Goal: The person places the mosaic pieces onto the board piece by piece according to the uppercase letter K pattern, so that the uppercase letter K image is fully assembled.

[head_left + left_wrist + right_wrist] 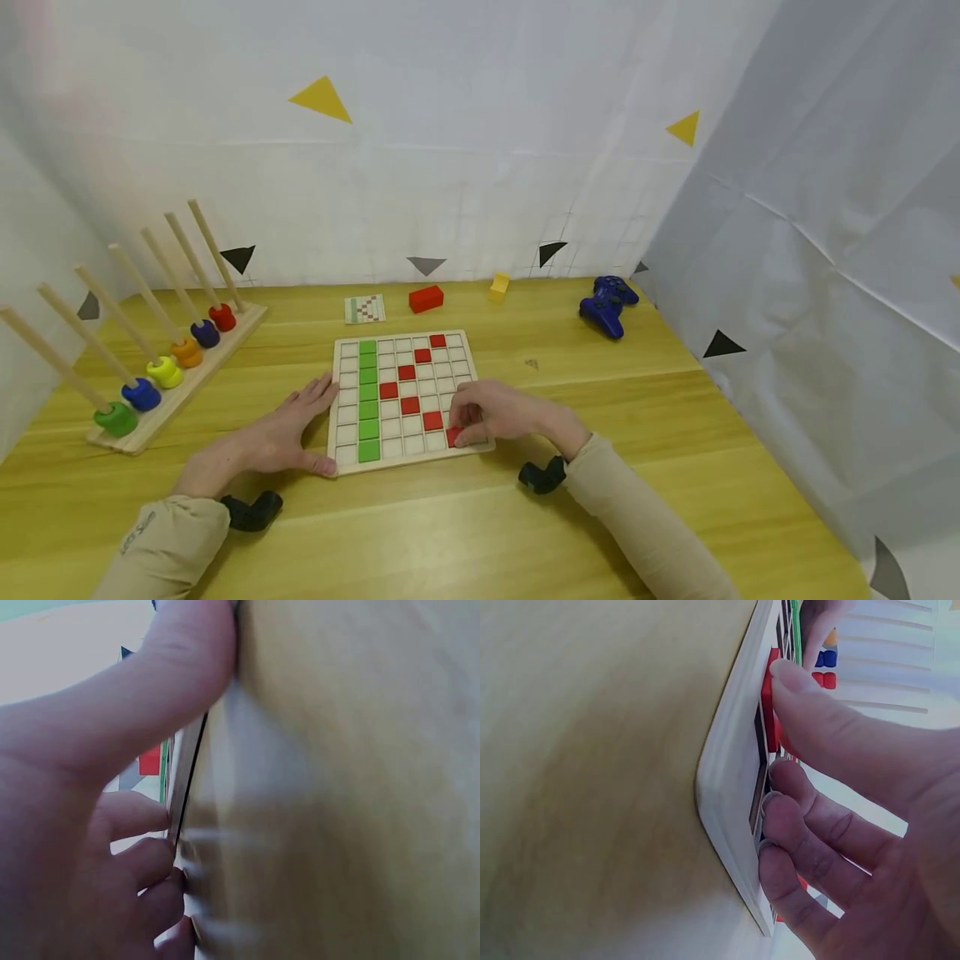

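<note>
A wooden grid board (408,459) lies flat on the table, with a column of green tiles (368,409) and several red tiles (410,405) set in its squares. Along the board's left edge my left hand (277,433) is spread, thumb at the near corner and fingertips further up the side. My right hand (498,410) is at the near right corner, its fingers curled. Its thumb and fingers hold a red tile (770,705) at a square in the near row; the thumb tip lies on the tile's face, and the fingertips are close over the neighbouring squares.
Behind the board lie a small pattern card (365,309), a red block (426,299) and a yellow block (498,287). A blue game controller (607,306) sits at the back right. On the left stands a wooden peg rack (202,367) with coloured beads.
</note>
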The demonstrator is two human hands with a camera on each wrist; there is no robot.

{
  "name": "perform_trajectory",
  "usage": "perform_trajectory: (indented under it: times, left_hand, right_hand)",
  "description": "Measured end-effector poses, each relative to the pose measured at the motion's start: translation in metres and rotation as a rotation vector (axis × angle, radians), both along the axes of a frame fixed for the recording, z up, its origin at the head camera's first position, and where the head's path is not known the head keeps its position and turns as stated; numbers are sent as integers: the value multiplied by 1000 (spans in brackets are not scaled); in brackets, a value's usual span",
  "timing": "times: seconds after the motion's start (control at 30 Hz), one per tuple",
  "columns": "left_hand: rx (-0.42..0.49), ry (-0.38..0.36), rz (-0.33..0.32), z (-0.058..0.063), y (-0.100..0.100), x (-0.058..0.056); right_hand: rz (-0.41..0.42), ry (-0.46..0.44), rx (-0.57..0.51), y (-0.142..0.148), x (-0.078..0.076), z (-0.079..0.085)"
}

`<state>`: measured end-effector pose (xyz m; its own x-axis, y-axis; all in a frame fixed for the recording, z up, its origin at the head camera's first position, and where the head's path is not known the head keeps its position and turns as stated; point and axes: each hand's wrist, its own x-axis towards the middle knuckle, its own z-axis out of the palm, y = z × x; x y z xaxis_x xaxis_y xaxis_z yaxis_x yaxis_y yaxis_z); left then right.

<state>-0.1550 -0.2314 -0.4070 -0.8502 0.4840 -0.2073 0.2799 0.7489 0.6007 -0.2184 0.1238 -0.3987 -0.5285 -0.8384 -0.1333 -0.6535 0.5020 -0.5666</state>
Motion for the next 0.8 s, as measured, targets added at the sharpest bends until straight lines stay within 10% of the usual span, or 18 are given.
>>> perform_trajectory:
  times: [0.8]
  left_hand:
    - [38,-18,-6,-2,-8,3]
  right_hand:
    - [-9,17,34,-6,4,3]
